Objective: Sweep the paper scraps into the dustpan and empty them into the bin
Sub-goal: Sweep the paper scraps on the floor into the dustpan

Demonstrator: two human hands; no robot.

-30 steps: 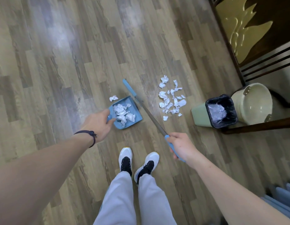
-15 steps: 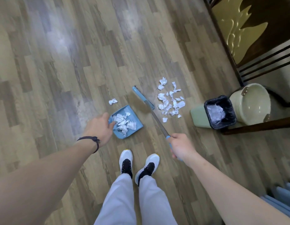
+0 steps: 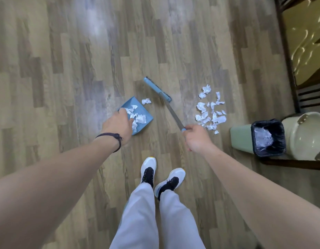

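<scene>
Your left hand [image 3: 118,123] is closed on the near end of the blue dustpan [image 3: 144,112], though its grip is hidden under your knuckles; the pan lies flat on the wood-look floor [image 3: 65,69], its tray holding a heap of crumpled white scraps [image 3: 137,117]. One stray scrap [image 3: 146,101] lies on the floor just past the dustpan's far corner, between the dustpan and the broom head [image 3: 157,89]. Your right hand [image 3: 196,137] is clenched around the blue end of the broom's metal shaft [image 3: 172,113], which slants away from you to the blue head resting beyond the dustpan. A larger scatter of torn white paper scraps [image 3: 210,109] lies well to the right of the dustpan, on the far side of the shaft. Further right of the dustpan stands the pale green bin [image 3: 240,139] with a black liner, some white paper already inside, and a cream bucket [image 3: 306,135] sits just beside it. Compared with half a second ago, the dustpan has turned so the stray scrap that lay off its left corner is now at its right-hand far corner, and the broom head has swung left, away from the big scatter and nearer the dustpan. The bin and bucket have not moved.
</scene>
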